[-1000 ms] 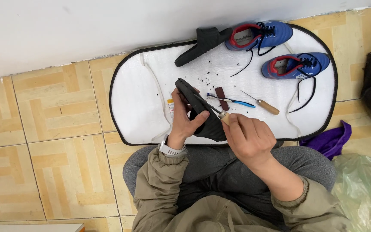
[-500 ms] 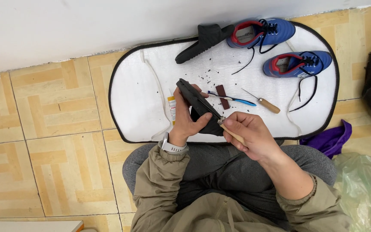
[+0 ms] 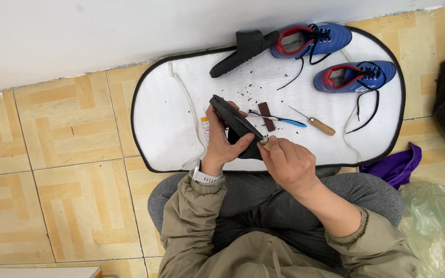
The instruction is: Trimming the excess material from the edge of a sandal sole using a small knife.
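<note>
gripping a black slipper (image 3: 235,121) edge-up, left hand (image 3: 222,146) angles it up-left.

White mat (image 3: 166,113) (tiled floor (image 3: 52,154)): 2 sneakers (image 3: 310,38)

Even, soft daylight fills the frame — bright, with no glare. The white mat (image 3: 171,113) sits near overexposure, its texture faint. Shadows are short and weak under the shoes (image 3: 354,77). Focus is sharp throughout — slight bending at the edges.
</note>
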